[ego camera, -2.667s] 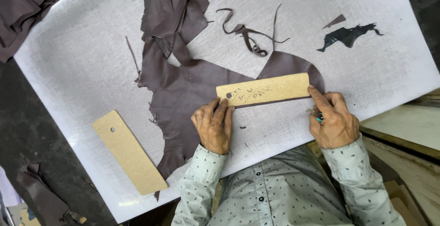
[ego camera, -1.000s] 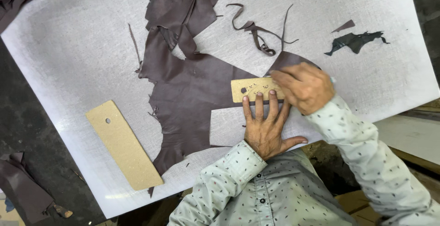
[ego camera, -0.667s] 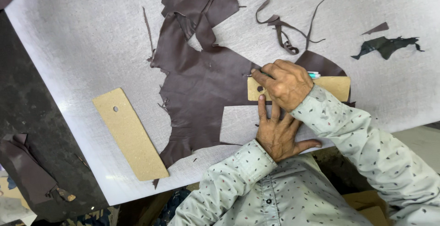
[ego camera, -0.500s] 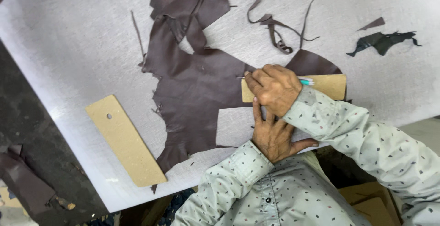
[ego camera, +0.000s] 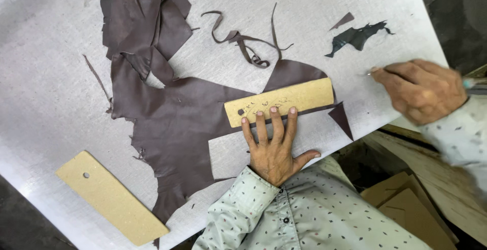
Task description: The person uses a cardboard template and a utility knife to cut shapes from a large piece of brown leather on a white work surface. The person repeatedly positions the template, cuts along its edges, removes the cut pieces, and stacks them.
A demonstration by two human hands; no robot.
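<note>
Left hand [ego camera: 274, 148] spread on template [ego camera: 280, 102] — right hand [ego camera: 421, 90] pinches blade off leather's [ego camera: 172, 128] edge.

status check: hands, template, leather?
Left hand flat, fingertips pinning cardboard template on dark leather piece. Right hand off to the side, gripping a thin tool. Small triangular offcut beside template; spare template lower left.

Grey cutting board [ego camera: 45, 52] carries brown leather [ego camera: 167, 123]; two cardboard templates [ego camera: 109, 197] (one on leather); scraps [ego camera: 357, 37].
</note>
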